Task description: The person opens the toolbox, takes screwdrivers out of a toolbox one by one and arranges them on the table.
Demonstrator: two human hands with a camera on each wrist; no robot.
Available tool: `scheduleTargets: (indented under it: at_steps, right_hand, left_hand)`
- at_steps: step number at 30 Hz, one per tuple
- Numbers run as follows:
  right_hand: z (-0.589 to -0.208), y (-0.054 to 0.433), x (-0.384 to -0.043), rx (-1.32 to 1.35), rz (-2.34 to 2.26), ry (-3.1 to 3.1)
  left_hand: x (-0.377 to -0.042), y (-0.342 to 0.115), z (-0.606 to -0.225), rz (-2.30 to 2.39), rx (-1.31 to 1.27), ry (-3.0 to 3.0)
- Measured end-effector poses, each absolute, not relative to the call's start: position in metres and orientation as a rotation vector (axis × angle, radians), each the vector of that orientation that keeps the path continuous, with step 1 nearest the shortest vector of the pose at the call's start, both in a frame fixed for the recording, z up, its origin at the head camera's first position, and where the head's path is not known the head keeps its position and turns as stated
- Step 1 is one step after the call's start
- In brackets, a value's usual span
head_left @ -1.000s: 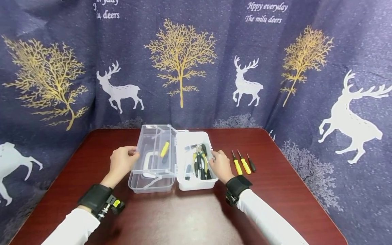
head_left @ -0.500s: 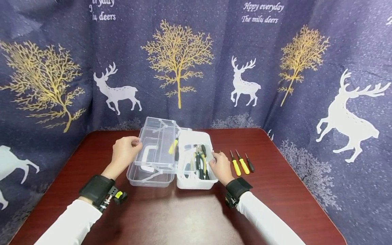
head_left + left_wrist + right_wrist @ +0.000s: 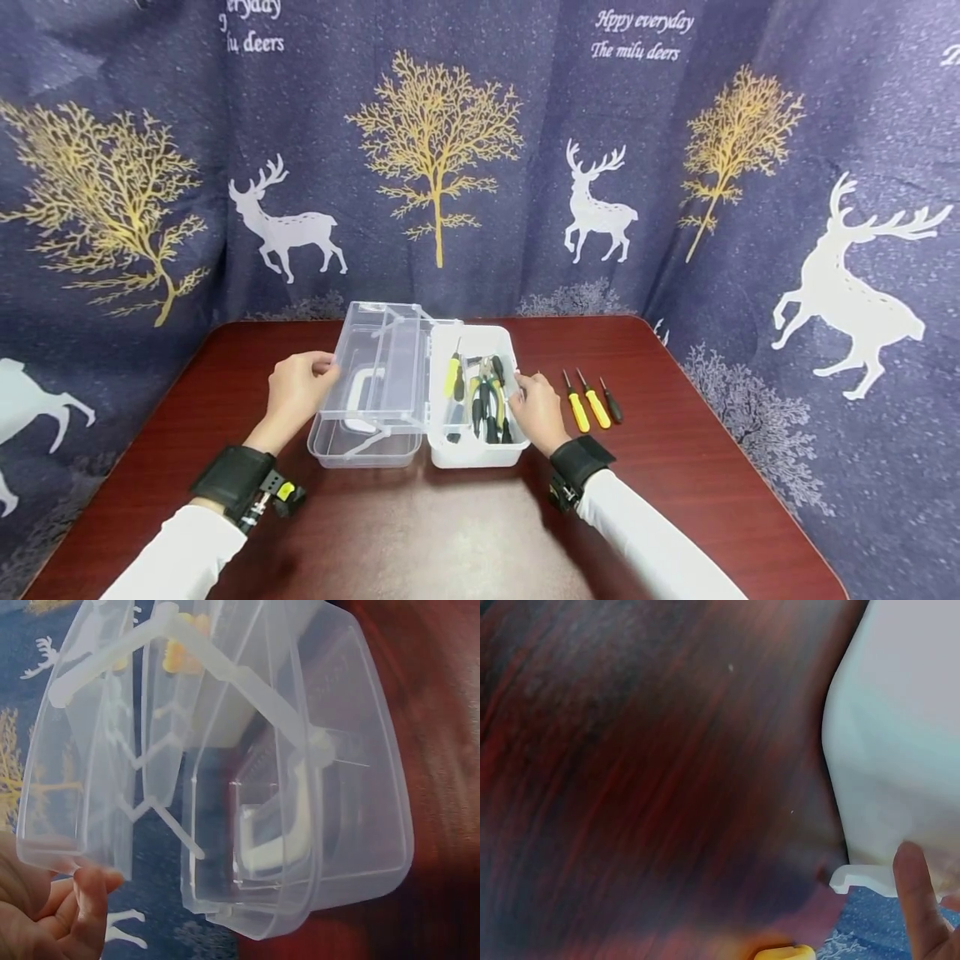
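- Head view: the white box [image 3: 480,454] stands on the desk [image 3: 450,533], its long axis running from near to far. Left of the box, the clear tray [image 3: 375,367] is raised over the clear lid [image 3: 401,450], its long axis roughly parallel to the box's.
- The left hand [image 3: 296,385] pinches the tray's outer edge, on the side away from the box. The right hand [image 3: 538,410] touches the box's right wall; whether its fingers pinch the rim I cannot tell.
- Inside the box, a yellow-handled screwdriver [image 3: 452,379] points its shaft away from the person; the pliers [image 3: 487,392] have their handles towards the person. Right of the box, two yellow screwdrivers [image 3: 577,410] and a black screwdriver [image 3: 612,407] lie side by side, tips pointing away.
- Left wrist view: thumb and fingers close on the tray's corner. A jointed arm [image 3: 266,697] crosses to the lid, through which a white handle [image 3: 279,853] shows.
- Right wrist view: one finger, fairly straight, rests its tip against the box's wall beside a white latch [image 3: 866,878]; the other fingers are mostly cut off.
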State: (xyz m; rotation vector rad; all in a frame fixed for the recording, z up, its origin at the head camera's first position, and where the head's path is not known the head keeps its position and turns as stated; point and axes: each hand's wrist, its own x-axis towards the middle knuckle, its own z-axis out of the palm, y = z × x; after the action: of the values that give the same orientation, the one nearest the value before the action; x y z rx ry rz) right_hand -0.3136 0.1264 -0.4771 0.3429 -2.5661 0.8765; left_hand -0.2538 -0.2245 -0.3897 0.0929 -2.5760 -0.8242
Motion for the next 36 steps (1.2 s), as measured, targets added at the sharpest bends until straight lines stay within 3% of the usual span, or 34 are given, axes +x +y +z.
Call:
scheduleTargets:
  at_steps: [23,30,36]
  right_hand:
    - [-0.476,0.125,-0.311,0.362,0.847,-2.646]
    - [-0.453,0.124,-0.321,0.427,0.623,-2.712]
    - [-0.412,0.11,-0.333,0.534,0.73,-2.753]
  left_hand:
    - [-0.248,-0.229,-0.418,-0.856,0.166,-2.521]
    - [-0.25,-0.231,-0.416,-0.824,0.14,-2.509]
    - [-0.251,-0.23,-0.418,-0.809,0.123,-2.525]
